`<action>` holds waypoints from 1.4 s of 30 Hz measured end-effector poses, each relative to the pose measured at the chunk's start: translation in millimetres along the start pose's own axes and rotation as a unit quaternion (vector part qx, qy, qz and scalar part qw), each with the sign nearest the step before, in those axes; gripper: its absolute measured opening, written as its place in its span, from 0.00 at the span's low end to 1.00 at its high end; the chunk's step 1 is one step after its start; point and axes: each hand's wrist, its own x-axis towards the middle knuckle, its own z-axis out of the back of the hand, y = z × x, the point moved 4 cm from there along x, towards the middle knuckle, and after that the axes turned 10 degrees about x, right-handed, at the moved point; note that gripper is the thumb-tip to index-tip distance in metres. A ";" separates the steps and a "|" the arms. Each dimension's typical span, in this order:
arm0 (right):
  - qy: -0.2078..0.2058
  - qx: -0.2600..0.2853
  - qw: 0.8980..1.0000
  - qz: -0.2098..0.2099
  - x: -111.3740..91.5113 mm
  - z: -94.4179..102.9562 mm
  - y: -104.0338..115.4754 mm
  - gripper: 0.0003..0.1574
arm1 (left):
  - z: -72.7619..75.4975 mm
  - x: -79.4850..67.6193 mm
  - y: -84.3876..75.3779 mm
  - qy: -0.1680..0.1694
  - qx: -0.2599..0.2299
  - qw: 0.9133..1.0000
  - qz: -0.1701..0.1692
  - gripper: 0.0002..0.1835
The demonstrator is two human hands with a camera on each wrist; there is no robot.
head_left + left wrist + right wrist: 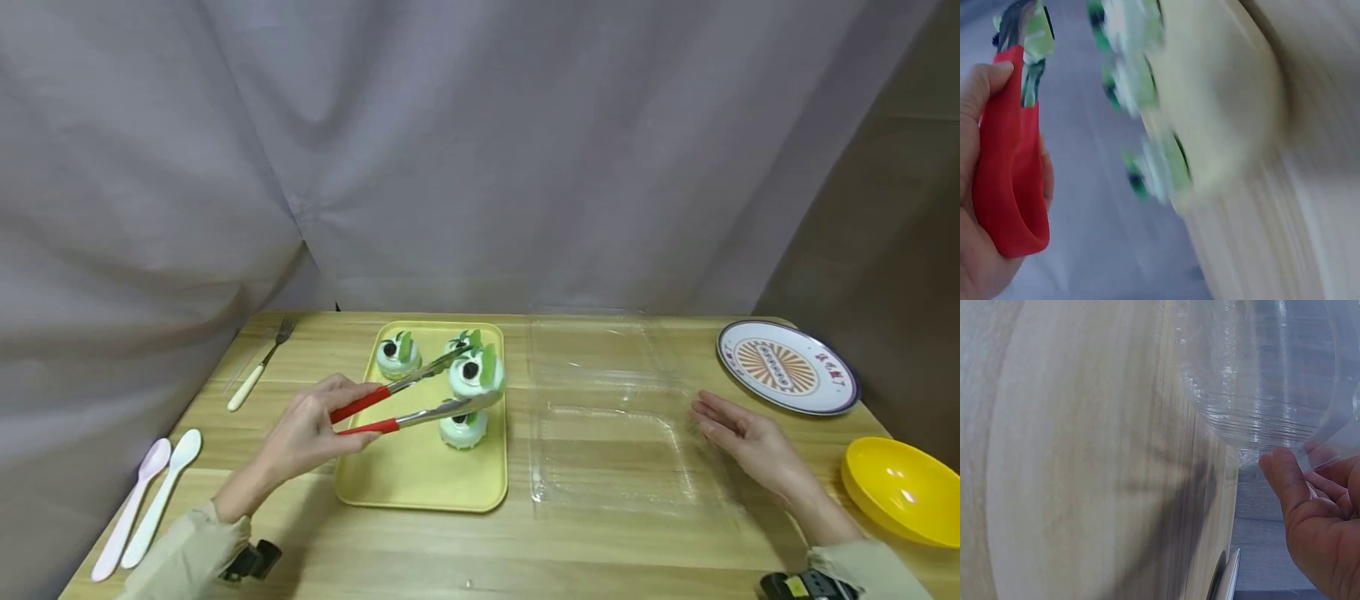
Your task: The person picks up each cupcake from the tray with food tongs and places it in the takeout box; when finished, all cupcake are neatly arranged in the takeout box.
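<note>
In the head view, the left hand (313, 425) curls its fingers around red-handled metal tongs (378, 426), which grip a pale green cupcake with a dark round and a green leaf-like topping (471, 371), ahead of the fingertips. Three similar cupcakes (397, 354) sit on a yellow rounded-rectangular tray (412, 485) beyond those fingers. Carrying the cupcake well probably calls for a light, even squeeze, with the topping upright and clear of its neighbours. The right hand (757, 446) is at the side of a clear plastic container (592, 377), which lies left of its fingertips.

The left wrist view shows what the head view hides: the thumb lies on one red handle, with fingers on the far side. The tongs partly cover the gripped cupcake.

The right wrist view reveals fine ridges in the container's wall, just past the fingertips. They meet its rim; whether pinching or merely touching, I cannot tell. Gentle steadying would likely suit such thin plastic.
</note>
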 end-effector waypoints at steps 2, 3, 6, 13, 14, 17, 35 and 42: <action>-0.005 -0.016 1.000 -0.001 -0.2 0.0 1.7 0.37 | -11.4 10.9 -17.4 0.011 -0.009 1.000 -0.006 0.26; -0.007 -0.020 1.000 -0.002 -0.4 0.0 2.1 0.37 | -17.3 16.1 -25.8 0.016 -0.012 1.000 -0.009 0.27; -0.011 -0.024 1.000 0.000 -0.9 -0.9 3.3 0.36 | -35.7 30.5 -49.5 0.031 -0.032 0.999 -0.021 0.28; -0.017 -0.029 0.999 -0.016 -2.1 -3.7 6.3 0.34 | -79.2 52.3 -87.8 0.080 -0.053 0.995 -0.034 0.27; -0.016 -0.027 0.999 -0.021 -1.8 -4.3 6.6 0.35 | -84.0 54.0 -91.3 0.087 -0.052 0.994 -0.034 0.27; -0.012 -0.021 0.999 -0.031 -1.3 -5.7 7.5 0.35 | -96.0 58.9 -100.8 0.105 -0.050 0.993 -0.037 0.28; -0.020 -0.030 0.999 -0.033 -3.8 -4.1 13.1 0.35 | -127.5 78.6 -134.0 0.157 -0.038 0.985 -0.065 0.28; -0.018 -0.027 0.998 -0.046 -4.2 -4.5 14.1 0.36 | -133.6 83.4 -145.7 0.176 -0.030 0.981 -0.082 0.27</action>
